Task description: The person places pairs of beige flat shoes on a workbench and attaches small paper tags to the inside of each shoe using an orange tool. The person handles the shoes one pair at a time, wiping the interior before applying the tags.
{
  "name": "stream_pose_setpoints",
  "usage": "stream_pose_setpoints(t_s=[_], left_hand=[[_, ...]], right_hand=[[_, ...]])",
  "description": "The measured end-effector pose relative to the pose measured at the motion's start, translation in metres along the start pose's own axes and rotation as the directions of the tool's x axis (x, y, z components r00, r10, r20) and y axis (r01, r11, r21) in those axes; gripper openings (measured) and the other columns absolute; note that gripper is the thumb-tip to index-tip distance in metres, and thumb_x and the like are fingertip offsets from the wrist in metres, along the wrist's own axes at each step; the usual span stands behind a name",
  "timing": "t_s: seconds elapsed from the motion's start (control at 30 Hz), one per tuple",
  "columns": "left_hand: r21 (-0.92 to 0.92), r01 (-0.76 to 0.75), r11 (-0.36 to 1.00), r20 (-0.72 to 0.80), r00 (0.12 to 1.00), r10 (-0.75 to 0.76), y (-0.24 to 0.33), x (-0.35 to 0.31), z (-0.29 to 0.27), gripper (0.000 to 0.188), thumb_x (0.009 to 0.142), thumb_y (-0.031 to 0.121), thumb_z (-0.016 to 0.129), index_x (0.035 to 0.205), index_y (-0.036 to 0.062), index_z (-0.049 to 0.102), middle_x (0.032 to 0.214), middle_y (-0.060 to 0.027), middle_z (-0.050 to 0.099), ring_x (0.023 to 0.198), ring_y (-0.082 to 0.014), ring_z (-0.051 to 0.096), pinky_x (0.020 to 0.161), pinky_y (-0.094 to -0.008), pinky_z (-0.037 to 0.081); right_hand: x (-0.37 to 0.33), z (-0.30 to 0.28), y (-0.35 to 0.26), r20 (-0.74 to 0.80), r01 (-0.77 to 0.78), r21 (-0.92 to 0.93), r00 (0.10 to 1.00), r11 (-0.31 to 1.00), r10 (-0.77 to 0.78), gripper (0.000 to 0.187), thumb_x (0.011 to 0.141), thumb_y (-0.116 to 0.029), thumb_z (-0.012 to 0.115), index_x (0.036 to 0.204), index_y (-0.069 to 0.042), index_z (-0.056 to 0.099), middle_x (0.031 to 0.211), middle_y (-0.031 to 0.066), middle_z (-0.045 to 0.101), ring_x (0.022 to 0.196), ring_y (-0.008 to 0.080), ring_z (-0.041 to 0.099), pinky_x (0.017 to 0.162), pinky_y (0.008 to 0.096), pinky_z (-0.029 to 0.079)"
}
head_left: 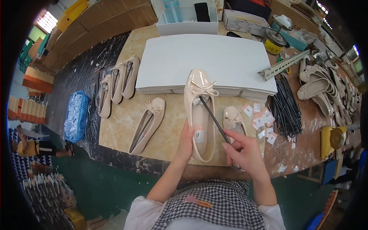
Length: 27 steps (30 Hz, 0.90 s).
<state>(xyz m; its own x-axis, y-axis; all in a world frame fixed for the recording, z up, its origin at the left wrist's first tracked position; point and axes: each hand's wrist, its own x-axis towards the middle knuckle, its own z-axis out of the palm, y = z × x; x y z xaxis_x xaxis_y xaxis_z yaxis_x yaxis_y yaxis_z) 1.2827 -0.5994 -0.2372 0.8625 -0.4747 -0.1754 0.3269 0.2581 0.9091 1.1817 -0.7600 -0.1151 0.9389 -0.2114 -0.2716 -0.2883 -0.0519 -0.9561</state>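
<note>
A beige patent ballet flat [198, 78] with a bow is held up over the table, toe pointing away. My left hand [185, 142] grips its left side near the heel. In my right hand [245, 152] is a thin black stick [215, 121], its far end inside the shoe's toe by a pale wad. A label lies on the insole. To the right, partly behind my right hand, is another beige flat [231, 112]. A flat with a dark stick inside [158, 104] lies to the left; three more flats [129, 78] stand beyond it.
A stack of white sheets [203, 57] fills the table's back middle. Small labels [260, 121] and a pile of black sticks [286, 103] lie to the right, with heaped beige shoes [315, 87] beyond. A blue basket [76, 117] stands at the left edge.
</note>
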Motion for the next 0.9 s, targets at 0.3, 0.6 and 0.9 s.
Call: stream_pose_setpoints(t_s=[0.3,0.6,0.9], left_hand=[[0.116,-0.099,0.988,0.028,0.995,0.096,0.012,-0.019,0.019,0.067,0.097,0.054,0.034,0.141,0.0034,0.033,0.127,-0.0107,0.054,0.113,-0.0187,0.055,0.095,-0.0332,0.046],[0.101,0.140,0.985,-0.150,0.981,-0.124,-0.055,-0.031,-0.014,0.064,0.098,0.055,0.033,0.131,0.0020,0.048,0.124,-0.0107,0.058,0.112,-0.0206,0.056,0.095,-0.0341,0.046],[0.860,0.108,0.499,-0.041,0.989,-0.144,0.043,-0.026,0.026,0.066,0.084,0.027,0.067,0.137,-0.0030,0.042,0.092,-0.0150,0.069,0.078,-0.0264,0.067,0.070,-0.0362,0.052]], right_hand=[[0.016,0.031,0.002,-0.218,0.344,-0.403,0.864,0.848,-0.454,0.026,0.087,-0.009,0.063,0.111,0.001,0.065,0.053,0.0087,0.052,0.044,0.0167,0.052,0.044,0.0311,0.040],[0.021,0.035,0.040,-0.071,0.314,-0.481,0.917,0.819,-0.393,0.029,0.087,-0.013,0.063,0.114,0.000,0.063,0.072,0.0123,0.066,0.055,0.0210,0.061,0.053,0.0337,0.049],[0.030,-0.216,0.111,-0.467,-0.375,-0.884,0.687,0.278,-0.557,0.014,0.080,-0.014,0.067,0.092,-0.008,0.069,0.085,0.0106,0.062,0.082,0.0305,0.061,0.072,0.0409,0.051]])
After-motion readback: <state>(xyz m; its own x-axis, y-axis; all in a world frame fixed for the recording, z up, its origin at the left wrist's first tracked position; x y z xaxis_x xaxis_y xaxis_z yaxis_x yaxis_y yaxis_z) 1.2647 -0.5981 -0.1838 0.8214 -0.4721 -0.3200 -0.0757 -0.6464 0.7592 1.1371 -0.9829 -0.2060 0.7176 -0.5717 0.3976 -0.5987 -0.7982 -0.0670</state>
